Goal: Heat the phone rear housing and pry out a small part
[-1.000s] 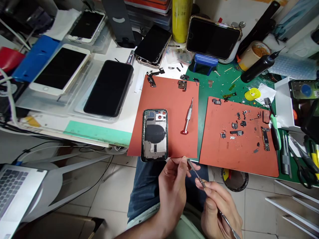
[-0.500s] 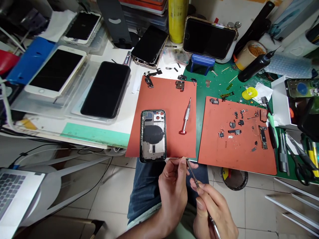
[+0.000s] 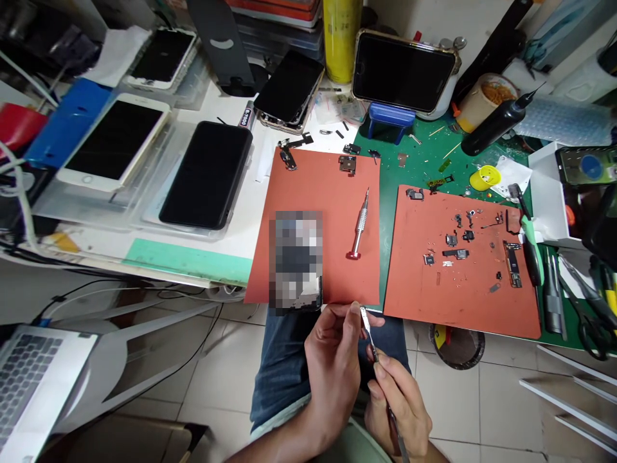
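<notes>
At the front edge of the left red mat (image 3: 337, 257), my left hand (image 3: 332, 360) is pinched closed around something too small to make out. A thin metal spudger (image 3: 367, 325) with a flat bright tip is held in my right hand (image 3: 398, 402), its tip at my left thumb and fingertips. Just beyond my left hand lies an opened phone housing (image 3: 308, 299), mostly covered by a pixelated patch. On the same mat, right of the housing, rests a screwdriver (image 3: 359, 225) with a red cap.
Several small phone parts (image 3: 456, 254) are spread over the right red mat (image 3: 414, 289). Whole phones lie at the left, such as a black one (image 3: 207, 173). Scissors (image 3: 590, 331) and a brush (image 3: 533, 251) sit at the right. A bin (image 3: 457, 347) stands below the table edge.
My right hand has shifted slightly left and turned the spudger, so its flat tip now shows bright. My left hand stays nearly in place. The view has moved a little.
</notes>
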### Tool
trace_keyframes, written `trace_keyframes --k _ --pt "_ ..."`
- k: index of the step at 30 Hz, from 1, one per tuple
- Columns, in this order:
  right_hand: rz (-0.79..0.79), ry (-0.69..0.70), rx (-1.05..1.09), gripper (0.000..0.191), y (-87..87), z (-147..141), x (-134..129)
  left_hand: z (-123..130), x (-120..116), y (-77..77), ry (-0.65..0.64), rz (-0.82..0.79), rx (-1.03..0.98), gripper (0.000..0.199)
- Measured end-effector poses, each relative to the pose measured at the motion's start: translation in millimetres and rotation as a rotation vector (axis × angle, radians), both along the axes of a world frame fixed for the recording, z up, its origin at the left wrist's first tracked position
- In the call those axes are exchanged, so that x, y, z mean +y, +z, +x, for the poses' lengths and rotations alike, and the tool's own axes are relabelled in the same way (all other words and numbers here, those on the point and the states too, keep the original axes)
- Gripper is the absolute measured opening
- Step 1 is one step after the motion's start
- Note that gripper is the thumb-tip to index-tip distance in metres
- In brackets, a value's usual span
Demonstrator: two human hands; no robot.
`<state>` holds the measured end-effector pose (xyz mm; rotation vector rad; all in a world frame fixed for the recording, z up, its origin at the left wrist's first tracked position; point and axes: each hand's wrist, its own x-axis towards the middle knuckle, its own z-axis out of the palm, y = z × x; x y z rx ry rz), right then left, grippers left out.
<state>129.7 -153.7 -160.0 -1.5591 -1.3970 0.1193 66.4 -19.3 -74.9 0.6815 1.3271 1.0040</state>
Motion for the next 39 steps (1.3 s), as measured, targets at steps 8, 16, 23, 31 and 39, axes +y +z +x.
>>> trace_keyframes --k 8,16,23,31,39 --pt "0.045 -0.056 -0.001 0.036 8.6 10 13 2 1 -2.0 0.017 -0.031 -0.063 0.038" --pt "0.064 0.095 0.178 0.038 19.9 26 26 1 -4 -8.3 0.021 0.014 -0.143 0.035" --pt "-0.287 0.59 0.629 0.04 33.7 48 29 -9 -8 -15.2 -0.065 0.056 -0.169 0.025" --pt "-0.384 0.245 0.825 0.025 29.4 34 25 -15 -16 -20.7 -0.166 0.239 -0.19 0.018" --pt "-0.335 0.219 0.465 0.025 40.1 48 38 -27 -16 -35.1 -0.293 0.407 -0.212 0.022"
